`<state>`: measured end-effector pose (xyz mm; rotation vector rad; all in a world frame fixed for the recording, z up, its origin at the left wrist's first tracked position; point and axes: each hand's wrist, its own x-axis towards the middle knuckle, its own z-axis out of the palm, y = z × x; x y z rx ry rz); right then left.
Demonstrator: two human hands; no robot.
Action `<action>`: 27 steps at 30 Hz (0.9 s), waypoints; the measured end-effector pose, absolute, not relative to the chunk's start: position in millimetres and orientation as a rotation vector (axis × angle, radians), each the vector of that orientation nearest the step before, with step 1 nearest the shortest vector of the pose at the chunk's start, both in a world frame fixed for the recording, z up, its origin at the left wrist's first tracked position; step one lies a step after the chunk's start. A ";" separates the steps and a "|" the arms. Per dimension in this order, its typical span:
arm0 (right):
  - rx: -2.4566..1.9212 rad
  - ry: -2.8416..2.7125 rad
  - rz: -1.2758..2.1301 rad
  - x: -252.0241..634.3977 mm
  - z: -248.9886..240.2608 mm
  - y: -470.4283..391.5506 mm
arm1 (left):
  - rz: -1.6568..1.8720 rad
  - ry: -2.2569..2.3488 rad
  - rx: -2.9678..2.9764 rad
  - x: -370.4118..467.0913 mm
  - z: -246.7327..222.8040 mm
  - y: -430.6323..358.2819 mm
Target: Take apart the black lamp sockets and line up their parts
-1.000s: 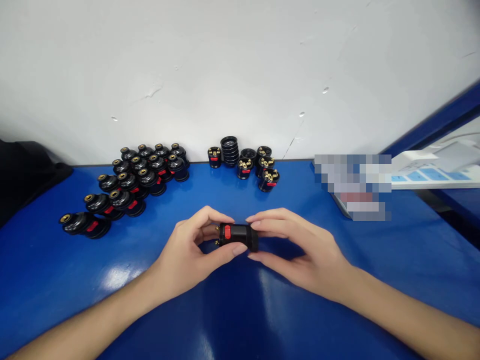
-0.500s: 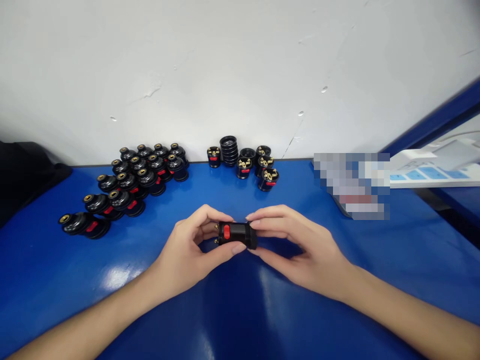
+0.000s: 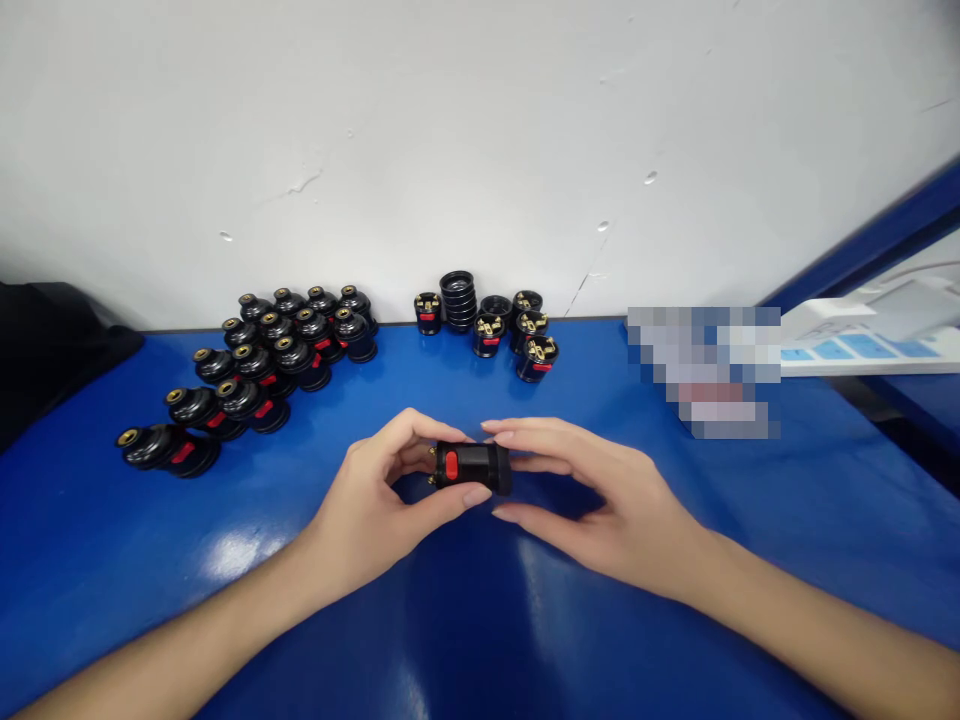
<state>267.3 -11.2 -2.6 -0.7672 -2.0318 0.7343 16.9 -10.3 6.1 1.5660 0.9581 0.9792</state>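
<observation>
My left hand (image 3: 382, 495) is closed around a black lamp socket (image 3: 474, 462) with a red switch, held on its side over the blue table. Small brass terminals stick out of the socket's left end, beside my left fingers. My right hand (image 3: 592, 480) is at the other end, around the black ring there. Its fingertips are above the ring and its thumb is a little below, with the fingers spread apart and the grip loose. Light contact by the right fingertips cannot be ruled out.
Several capped black lamp sockets (image 3: 251, 405) stand in rows at the left. Uncapped sockets with brass terminals (image 3: 536, 358) and a stack of black threaded rings (image 3: 458, 302) are near the wall. A pixelated item (image 3: 705, 375) lies at the right, and black cloth (image 3: 52, 350) at the left.
My right thumb has come slightly away from the ring and the right fingers have shifted left over it. The socket stays in my left hand, almost unmoved.
</observation>
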 end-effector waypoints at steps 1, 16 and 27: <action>-0.757 -2.029 0.741 267.0 -2.8 -11.2 | 0.976 0.954 1.557 16.8 5.7 -10.3; -0.717 -2.026 0.748 267.8 -2.3 -10.4 | 1.021 0.930 1.488 16.5 13.5 -7.9; -0.774 -1.964 0.810 268.0 0.1 -12.6 | 1.012 0.906 1.434 11.7 8.5 -4.0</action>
